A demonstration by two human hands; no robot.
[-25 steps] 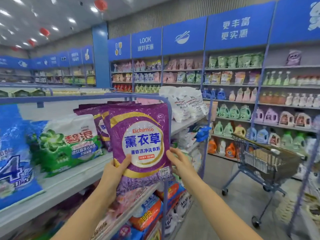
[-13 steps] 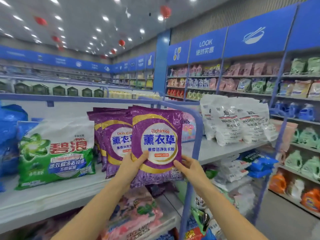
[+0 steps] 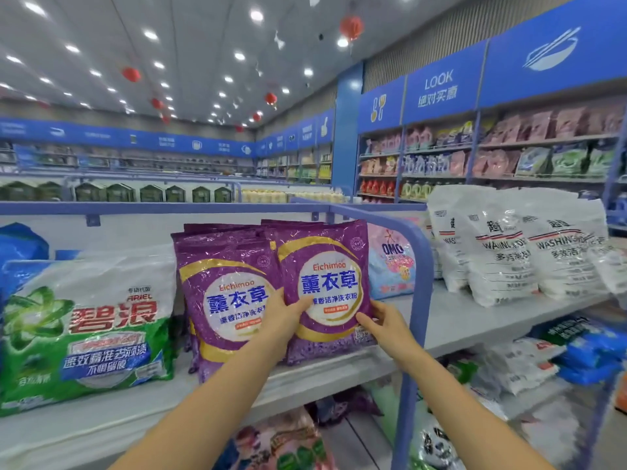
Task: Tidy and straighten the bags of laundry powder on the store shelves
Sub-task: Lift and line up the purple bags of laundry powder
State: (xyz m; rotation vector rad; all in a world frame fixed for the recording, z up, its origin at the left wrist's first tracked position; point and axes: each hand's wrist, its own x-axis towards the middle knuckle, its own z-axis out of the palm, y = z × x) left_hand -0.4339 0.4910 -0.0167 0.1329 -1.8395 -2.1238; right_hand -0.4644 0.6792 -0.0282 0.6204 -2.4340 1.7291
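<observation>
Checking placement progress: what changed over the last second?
The purple bag moved away from the person onto the shelf, now standing right of the other purple bags. Both the left hand and right hand kept hold of its lower edge. The green bag and white bags stayed put.

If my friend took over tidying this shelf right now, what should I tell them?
Left hand grips the left edge of the front purple Eichimoo bag; right hand pinches its lower right corner.
The bag stands upright on the shelf, beside the other purple bags.
Left to do: let go, then check the green Ariel bag and the white washing powder bags.
</observation>
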